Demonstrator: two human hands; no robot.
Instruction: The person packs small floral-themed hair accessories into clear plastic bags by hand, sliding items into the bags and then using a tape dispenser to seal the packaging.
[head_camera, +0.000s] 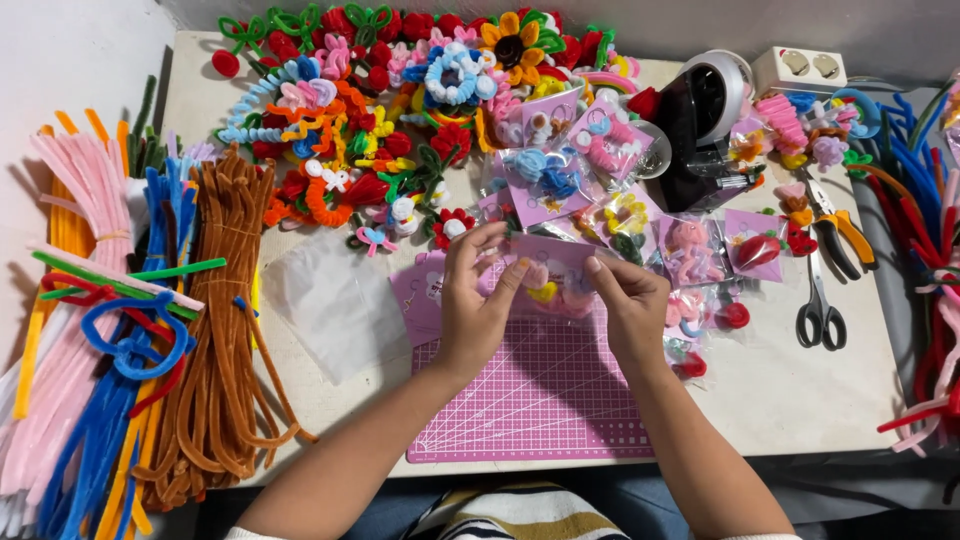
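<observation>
Two hands, left (478, 300) and right (625, 300), gripping one packet (553, 272), one scissors (820, 305)

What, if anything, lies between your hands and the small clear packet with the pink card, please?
Nothing visible does: the left hand and right hand already grip the packet at its two ends, above the pink cutting mat.

A white table (760, 400) holds a pink cutting mat (545, 400) at the front, bundles of fuzzy craft stems (150, 330) on the left, craft-stem flowers (400, 100) along the back, and scissors (820, 305) and pliers (838, 228) on the right.
</observation>
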